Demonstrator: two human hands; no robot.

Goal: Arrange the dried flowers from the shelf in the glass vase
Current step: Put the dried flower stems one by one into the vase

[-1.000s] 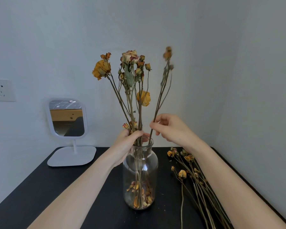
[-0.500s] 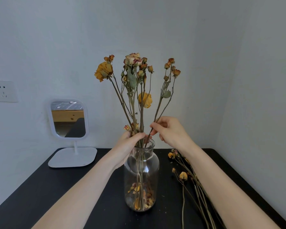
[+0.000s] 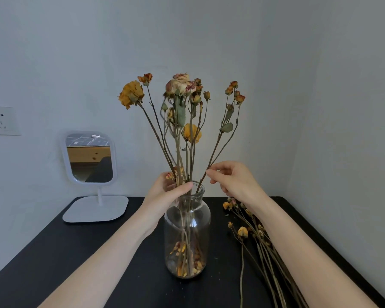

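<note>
While the left hand (image 3: 167, 193) curls round the stems (image 3: 177, 150) at the mouth of the vase (image 3: 187, 227), the right hand (image 3: 233, 183) touches one thin stem (image 3: 213, 152); I cannot tell if it pinches. A hard push could snap the dry stem or tip the vase.

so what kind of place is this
Likely a home room corner, perhaps a bedroom dressing table: a small white standing mirror on a black tabletop, a wall socket and plain white walls.

Soft, dim, even daylight, faint shadows, mild wide-angle bending at edges, sharp focus, no glare.
</note>
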